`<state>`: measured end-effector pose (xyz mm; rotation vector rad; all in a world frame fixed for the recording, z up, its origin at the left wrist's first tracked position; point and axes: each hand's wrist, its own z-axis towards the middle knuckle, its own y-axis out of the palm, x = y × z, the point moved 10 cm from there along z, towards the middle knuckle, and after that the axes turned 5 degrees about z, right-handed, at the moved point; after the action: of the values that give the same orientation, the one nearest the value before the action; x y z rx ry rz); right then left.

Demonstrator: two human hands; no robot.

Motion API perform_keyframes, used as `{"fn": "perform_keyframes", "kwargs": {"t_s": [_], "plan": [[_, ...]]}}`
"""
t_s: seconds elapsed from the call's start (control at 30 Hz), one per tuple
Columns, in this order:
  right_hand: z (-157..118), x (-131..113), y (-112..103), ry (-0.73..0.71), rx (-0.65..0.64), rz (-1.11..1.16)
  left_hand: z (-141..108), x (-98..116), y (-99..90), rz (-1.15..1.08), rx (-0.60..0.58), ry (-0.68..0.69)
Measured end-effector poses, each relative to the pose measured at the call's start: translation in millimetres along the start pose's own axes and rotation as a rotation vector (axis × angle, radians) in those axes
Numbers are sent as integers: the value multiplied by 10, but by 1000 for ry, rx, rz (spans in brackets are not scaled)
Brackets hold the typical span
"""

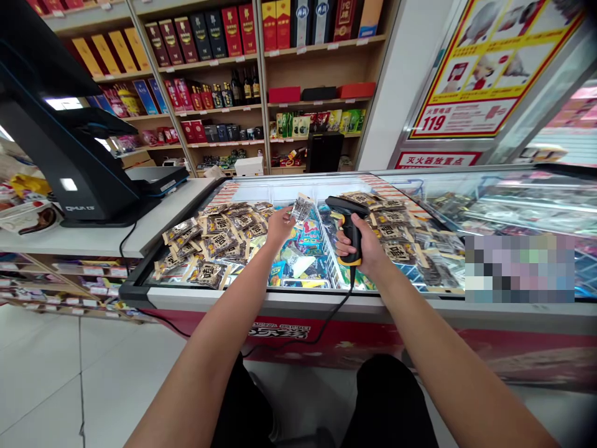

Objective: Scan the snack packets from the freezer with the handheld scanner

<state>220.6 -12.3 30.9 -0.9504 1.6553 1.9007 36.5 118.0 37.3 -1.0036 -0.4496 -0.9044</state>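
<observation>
My left hand (280, 225) is closed on the edge of a small snack packet (302, 209), held over the freezer's middle. In my right hand (362, 244) is a black and yellow barcode scanner (351, 231), its head pointing left towards the packet and its cable hanging down over the freezer front. Brown and clear snack packets (219, 242) lie heaped on the glass to the left of my left hand. More of the same packets (394, 233) are spread to the right of the scanner. Colourful bags (305, 252) show inside the freezer between the heaps.
A chest freezer (186, 297) spans the front. On the left counter (107, 239) stands a black terminal (84, 143). Behind are shelves (214, 62) of boxes and bottles, and a poster (494, 68) hangs at the right. The scanner cable (326, 320) loops low.
</observation>
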Motion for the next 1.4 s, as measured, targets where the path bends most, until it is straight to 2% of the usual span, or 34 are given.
{"fn": "perform_keyframes", "kwargs": {"t_s": [0.33,0.43,0.5,0.63,0.73,0.8,0.87,0.93,1.0,1.07,1.13,1.23,1.3,1.4], "plan": [[2,74,-13,37,1,-25,-16,-16,23,19,-12,-9],[-8,72,1,41,2,-19,-22,50,-34,42,21,29],[-6,45,-7,23,14,-12,-46,195,-154,82,91,118],[12,-11,-87,-8,67,9,-210,635,-510,207,241,351],[21,-29,-131,-11,85,45,-379,875,-814,353,263,464],[24,-30,-142,-7,84,63,-480,910,-1065,450,244,498],[27,-32,-148,-8,82,64,-567,830,-1380,520,227,501],[30,-35,-153,-10,81,55,-647,656,-1738,565,229,477],[34,-35,-155,-10,84,49,-728,419,-2067,601,231,439],[35,-36,-154,-10,90,54,-810,148,-2311,641,221,388],[33,-37,-152,-9,99,65,-891,-115,-2410,688,162,349],[27,-27,-157,1,119,80,-1000,-405,-2378,748,53,327],[23,-23,-161,2,126,87,-1044,-501,-2353,762,26,308],[26,-22,-159,0,116,90,-1078,-481,-2349,781,45,283]]}}
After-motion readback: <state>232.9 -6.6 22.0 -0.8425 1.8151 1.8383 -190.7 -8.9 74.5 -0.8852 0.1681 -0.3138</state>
